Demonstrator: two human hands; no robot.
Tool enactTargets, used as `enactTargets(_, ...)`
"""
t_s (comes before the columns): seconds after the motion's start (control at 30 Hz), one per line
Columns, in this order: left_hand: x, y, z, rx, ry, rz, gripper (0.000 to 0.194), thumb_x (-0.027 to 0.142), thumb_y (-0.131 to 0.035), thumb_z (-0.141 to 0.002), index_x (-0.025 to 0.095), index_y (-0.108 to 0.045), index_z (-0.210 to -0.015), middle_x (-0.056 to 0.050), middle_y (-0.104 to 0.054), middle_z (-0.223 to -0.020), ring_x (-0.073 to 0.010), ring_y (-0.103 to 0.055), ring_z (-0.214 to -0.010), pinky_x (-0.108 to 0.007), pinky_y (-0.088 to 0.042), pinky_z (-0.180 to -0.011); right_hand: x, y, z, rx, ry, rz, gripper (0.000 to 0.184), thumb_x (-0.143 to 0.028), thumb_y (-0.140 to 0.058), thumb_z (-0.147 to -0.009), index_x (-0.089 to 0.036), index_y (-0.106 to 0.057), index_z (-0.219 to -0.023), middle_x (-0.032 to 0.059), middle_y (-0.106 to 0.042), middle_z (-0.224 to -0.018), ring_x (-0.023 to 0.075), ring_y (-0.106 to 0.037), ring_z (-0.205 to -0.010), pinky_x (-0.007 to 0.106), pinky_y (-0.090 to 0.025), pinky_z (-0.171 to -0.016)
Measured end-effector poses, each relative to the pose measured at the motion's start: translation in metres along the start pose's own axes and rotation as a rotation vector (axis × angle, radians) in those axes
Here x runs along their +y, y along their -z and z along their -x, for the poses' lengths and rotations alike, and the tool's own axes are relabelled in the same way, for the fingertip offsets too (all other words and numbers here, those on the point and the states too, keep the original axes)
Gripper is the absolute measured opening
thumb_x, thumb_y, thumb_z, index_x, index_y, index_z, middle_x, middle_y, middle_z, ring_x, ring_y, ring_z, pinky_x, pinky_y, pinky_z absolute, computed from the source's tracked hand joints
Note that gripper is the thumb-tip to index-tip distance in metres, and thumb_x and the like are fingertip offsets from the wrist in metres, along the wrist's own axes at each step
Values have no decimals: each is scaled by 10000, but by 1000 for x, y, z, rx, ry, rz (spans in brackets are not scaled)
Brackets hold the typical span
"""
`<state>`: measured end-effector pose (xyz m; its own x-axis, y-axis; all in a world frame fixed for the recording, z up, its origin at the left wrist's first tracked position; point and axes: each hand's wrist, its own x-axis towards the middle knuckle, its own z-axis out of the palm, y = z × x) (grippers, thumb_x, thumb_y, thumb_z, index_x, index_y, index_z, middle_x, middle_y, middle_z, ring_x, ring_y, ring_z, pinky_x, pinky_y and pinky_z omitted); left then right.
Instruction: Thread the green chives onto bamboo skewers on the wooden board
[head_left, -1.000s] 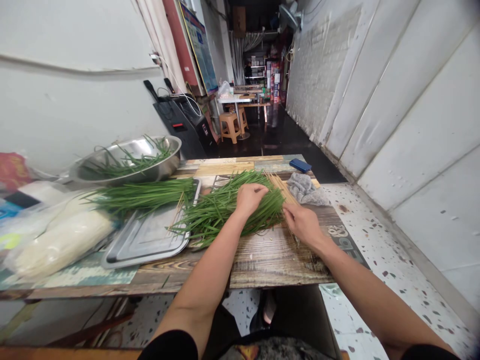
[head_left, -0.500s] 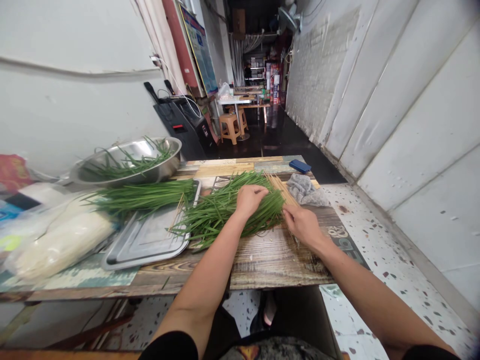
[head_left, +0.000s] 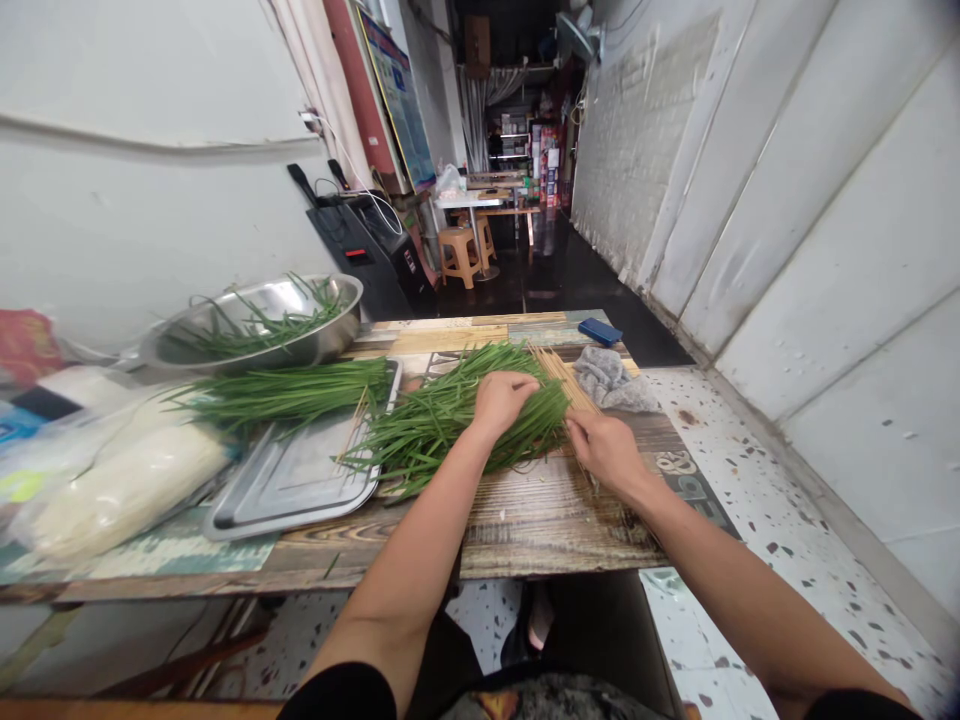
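Observation:
A loose heap of green garlic chives lies across the wooden table. My left hand is over its right part, closed in a pinch on chives, though its fingertips partly hide them. Beside the chives' right ends, my right hand has its fingers pressed together over a row of bamboo skewers; what they grip is hidden. Another bundle of chives rests over the back of a metal tray, with a few thin sticks on the tray's right side.
A steel bowl with loose chives stands at the back left. Before it lies a clear bag of something pale. A grey cloth and a blue box sit at the table's far right. White wall panels run along the right.
My left hand has shifted very slightly to the right over the chives. My right hand and the other things have stayed where they were.

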<state>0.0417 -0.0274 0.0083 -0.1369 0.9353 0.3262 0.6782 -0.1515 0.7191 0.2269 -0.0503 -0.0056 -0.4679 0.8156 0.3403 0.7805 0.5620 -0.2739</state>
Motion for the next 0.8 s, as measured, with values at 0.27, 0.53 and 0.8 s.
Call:
enactTargets(0.27, 2, 5, 3, -152, -115, -155, 243, 194, -536, -813, 233, -712, -975, -27, -697, -1036, -169, -617, -1000, -300, -427, -932, 2, -3, 0, 33, -20, 14, 279, -247, -376, -885, -188, -649, -880, 51, -703, -797, 143, -614, -692, 228, -315, -591)
enactTargets(0.53, -5, 23, 0, 108, -8, -364, 343, 128, -400, -839, 232, -723, -892, -57, -684, -992, -217, -555, -983, -409, -321, -929, 1, -3, -1, 24, -67, 46, 252, -266, -398, -870, -193, -637, -896, 46, -700, -777, 156, -616, -680, 243, -303, -577)
enactTargets(0.8, -14, 20, -2, 74, -41, -602, 135, 294, -588, -788, 246, -706, -833, -91, -615, -986, -286, -448, -1017, -450, -278, -873, 0, -1, -1, 14, -85, 59, 233, -268, -404, -863, -190, -623, -874, 46, -690, -755, 153, -609, -662, 247, -289, -560)
